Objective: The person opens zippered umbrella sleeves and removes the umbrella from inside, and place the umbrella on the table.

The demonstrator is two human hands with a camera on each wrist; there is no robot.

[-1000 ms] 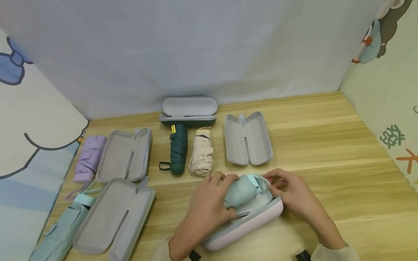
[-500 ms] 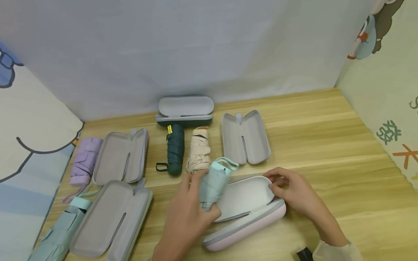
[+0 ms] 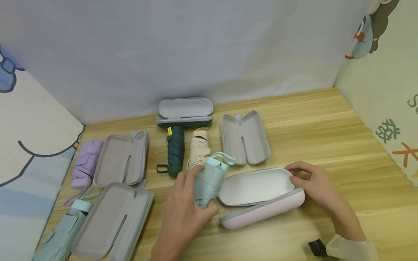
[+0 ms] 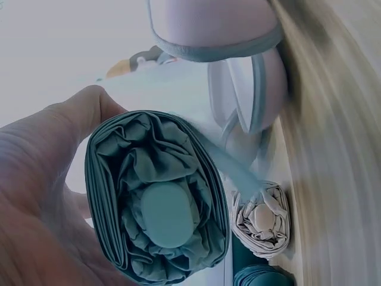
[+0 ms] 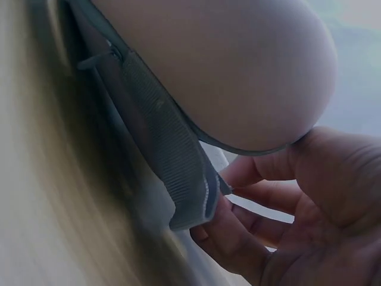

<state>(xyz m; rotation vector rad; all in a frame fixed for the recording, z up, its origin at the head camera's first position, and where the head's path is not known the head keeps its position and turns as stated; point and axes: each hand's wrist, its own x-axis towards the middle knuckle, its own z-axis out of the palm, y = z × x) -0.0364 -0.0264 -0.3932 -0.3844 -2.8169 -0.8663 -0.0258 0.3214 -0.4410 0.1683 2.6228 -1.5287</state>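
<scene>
My left hand (image 3: 183, 212) grips a folded light-teal umbrella (image 3: 210, 183), held up off the table with its wrist loop towards the back. In the left wrist view the umbrella's round tip and bunched fabric (image 4: 169, 214) face the camera. Open on the table to its right lies a pink zip case (image 3: 266, 211) with a pale grey lining. My right hand (image 3: 315, 186) pinches the right end of this case. The right wrist view has the thumb and fingers at the case's edge, beside a grey fabric tab (image 5: 166, 137).
Behind the left hand lie a dark green umbrella (image 3: 175, 150) and a beige umbrella (image 3: 198, 148). Open cases stand at the back (image 3: 185, 107), back right (image 3: 245, 139) and left (image 3: 98, 221), another left one (image 3: 112, 159) behind. A lilac umbrella (image 3: 86, 163) and another teal umbrella (image 3: 62, 232) lie far left.
My left hand has lifted the teal umbrella out of the pink case and to the left. My right hand has shifted the pink case right and slightly away, turning it a little.
</scene>
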